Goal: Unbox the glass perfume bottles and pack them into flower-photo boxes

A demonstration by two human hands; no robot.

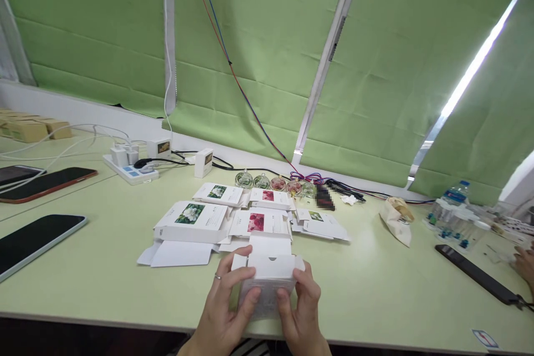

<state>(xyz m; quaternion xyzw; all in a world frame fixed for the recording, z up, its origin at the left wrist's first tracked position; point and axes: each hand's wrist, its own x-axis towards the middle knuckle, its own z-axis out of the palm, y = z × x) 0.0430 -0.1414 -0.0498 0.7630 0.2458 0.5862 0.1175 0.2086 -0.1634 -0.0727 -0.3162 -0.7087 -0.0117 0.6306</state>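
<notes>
Both my hands hold a small white cardboard box [267,272] near the table's front edge, its top flaps standing open. My left hand [223,311], with a ring on one finger, grips the box's left side, fingers curled over its front. My right hand [301,311] grips the right side in the same way. Just beyond the box lie several flat, unfolded white boxes printed with flower pictures [233,219]. Behind those, a row of small round glass ornaments [273,182] sits by the window.
Phones lie at the left [33,239] [48,182], with a power strip and chargers [131,167] behind. At the right are a paper bag [396,219], water bottles [453,211], a dark phone [475,275] and another person's hand [526,264]. Cables hang along green blinds.
</notes>
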